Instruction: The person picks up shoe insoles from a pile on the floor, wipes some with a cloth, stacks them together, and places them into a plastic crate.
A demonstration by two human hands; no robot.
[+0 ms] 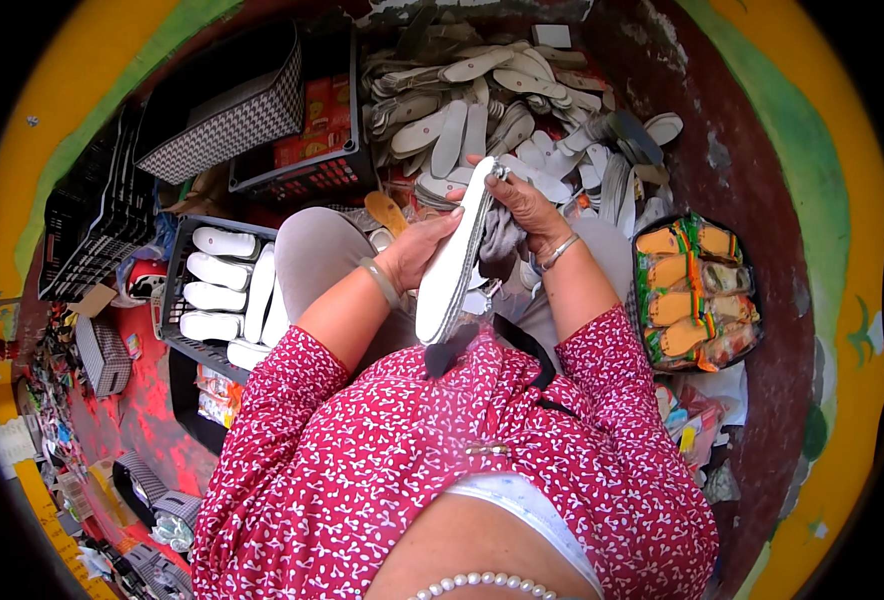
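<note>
Head view: mid-handling of one white insole (pixel 454 262), held on edge over the lap, between the knees. Left hand (pixel 424 247) is curled on its lower long side, fingers closed on it. Right hand (pixel 524 205) pinches the top end; something small and metallic sits at the fingertips, too small to identify. Likely an inspect or trim step; next move probably needs a steady grip while turning it. Crate of white insoles (pixel 224 290) to the left, loose pile of insoles (pixel 522 95) ahead.
</note>
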